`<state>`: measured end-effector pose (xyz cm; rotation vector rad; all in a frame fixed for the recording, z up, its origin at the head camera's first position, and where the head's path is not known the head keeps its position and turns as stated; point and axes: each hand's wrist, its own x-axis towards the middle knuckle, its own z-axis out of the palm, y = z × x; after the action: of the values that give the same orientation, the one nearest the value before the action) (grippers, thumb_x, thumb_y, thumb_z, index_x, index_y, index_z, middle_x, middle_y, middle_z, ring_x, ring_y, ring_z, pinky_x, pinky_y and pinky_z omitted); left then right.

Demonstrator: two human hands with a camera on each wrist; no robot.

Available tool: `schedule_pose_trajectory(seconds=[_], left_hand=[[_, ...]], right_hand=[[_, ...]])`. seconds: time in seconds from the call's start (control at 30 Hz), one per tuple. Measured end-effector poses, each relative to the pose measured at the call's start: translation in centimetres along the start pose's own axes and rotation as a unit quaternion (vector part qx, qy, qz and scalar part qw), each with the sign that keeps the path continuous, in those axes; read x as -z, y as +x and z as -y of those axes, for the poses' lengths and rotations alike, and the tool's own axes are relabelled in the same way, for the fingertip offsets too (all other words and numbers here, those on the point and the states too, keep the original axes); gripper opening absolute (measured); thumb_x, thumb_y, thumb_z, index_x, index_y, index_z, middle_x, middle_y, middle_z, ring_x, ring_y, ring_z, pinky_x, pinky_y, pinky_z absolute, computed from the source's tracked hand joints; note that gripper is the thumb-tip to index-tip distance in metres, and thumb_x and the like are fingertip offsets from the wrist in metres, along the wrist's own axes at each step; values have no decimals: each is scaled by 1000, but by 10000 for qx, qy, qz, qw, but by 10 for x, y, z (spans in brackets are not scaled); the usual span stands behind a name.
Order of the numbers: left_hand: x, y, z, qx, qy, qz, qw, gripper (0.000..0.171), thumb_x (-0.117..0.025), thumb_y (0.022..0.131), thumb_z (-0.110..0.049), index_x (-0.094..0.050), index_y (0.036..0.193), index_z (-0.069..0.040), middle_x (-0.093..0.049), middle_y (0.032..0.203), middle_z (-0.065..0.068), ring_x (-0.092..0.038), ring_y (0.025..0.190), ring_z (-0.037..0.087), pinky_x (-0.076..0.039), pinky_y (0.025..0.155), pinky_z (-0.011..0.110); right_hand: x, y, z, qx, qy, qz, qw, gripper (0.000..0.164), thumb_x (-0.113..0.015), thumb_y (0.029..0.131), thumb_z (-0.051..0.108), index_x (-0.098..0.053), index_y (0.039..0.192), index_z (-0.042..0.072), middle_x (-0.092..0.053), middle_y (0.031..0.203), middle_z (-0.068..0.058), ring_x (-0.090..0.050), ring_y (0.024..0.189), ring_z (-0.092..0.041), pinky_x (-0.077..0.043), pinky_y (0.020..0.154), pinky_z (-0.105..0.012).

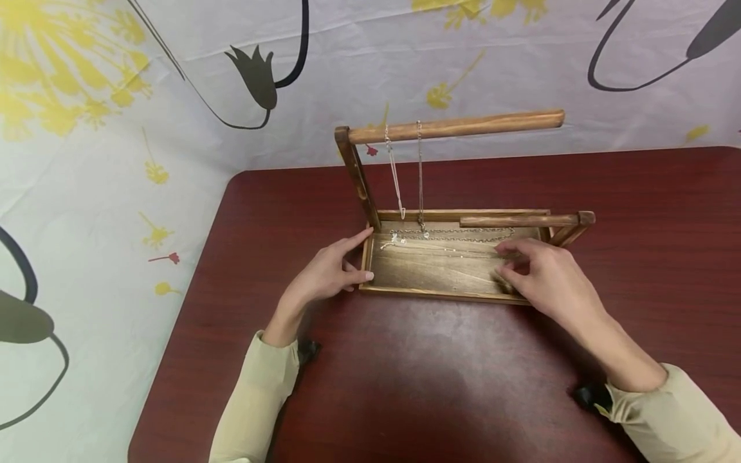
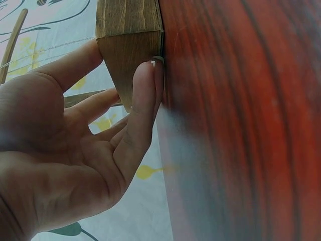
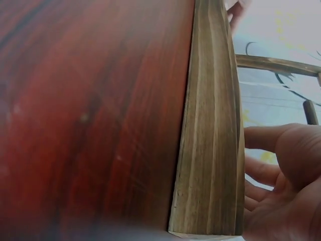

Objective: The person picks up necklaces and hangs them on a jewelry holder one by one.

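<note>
A wooden jewelry stand has a shallow tray (image 1: 428, 276) as its base. My left hand (image 1: 327, 270) grips the tray's left end, with index finger near the post and thumb at the front corner. Over the tray's right part is my right hand (image 1: 550, 276), its thumb and index fingertips apart. Beside those fingertips, a fine necklace (image 1: 454, 249) stretches along the tray floor. A thicker chain necklace (image 1: 463, 231) lies behind it. Two necklaces hang from the upper bar (image 1: 475, 125): a light one (image 1: 395, 173) and a darker one (image 1: 420, 173). The tray's front wall (image 3: 210, 125) hides the right fingertips in the right wrist view.
A lower wooden bar (image 1: 503, 221) reaches leftward over the tray from a short right post (image 1: 573, 228). The stand rests on a dark red table (image 1: 405, 366). A patterned cloth (image 1: 359, 71) hangs behind and at the left.
</note>
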<state>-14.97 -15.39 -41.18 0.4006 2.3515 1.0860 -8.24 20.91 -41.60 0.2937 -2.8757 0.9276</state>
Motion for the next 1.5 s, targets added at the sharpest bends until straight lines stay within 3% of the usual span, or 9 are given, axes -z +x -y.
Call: schedule_pose_trajectory(seconds=[0.2, 0.6, 1.07, 1.5], left_hand=[[0, 0, -1, -3, 7, -8, 10000, 84, -76, 89, -17, -30, 157, -33, -38, 148, 15, -70, 70, 16, -58, 63, 38], [1, 1, 0, -18, 81, -22, 10000, 83, -76, 89, -17, -30, 157, -32, -38, 149, 14, -71, 73, 15, -58, 62, 38], [0, 1, 0, 21, 124, -36, 9999, 83, -76, 89, -19, -30, 157, -34, -38, 149, 13, -71, 74, 14, -58, 62, 38], [-1, 1, 1, 1, 155, -52, 9999, 84, -76, 90, -20, -29, 157, -34, -38, 149, 13, -70, 74, 12, -57, 62, 38]], right_hand=[[-3, 0, 0, -28, -301, -140, 9994, 26, -77, 85, 12, -70, 109, 8, -73, 96, -12, -70, 83, -31, -50, 69, -53], [-5, 1, 1, -274, -565, -39, 9980, 27, -74, 86, 16, -71, 111, 7, -71, 105, -17, -66, 86, -45, -46, 65, -60], [-9, 2, 2, -297, -736, -79, 9968, 20, -73, 85, 11, -74, 104, 4, -69, 99, -16, -67, 79, -44, -47, 63, -61], [-11, 2, 1, -44, -788, -134, 9968, 7, -73, 79, 2, -74, 85, 4, -68, 85, -14, -67, 73, -40, -49, 62, -60]])
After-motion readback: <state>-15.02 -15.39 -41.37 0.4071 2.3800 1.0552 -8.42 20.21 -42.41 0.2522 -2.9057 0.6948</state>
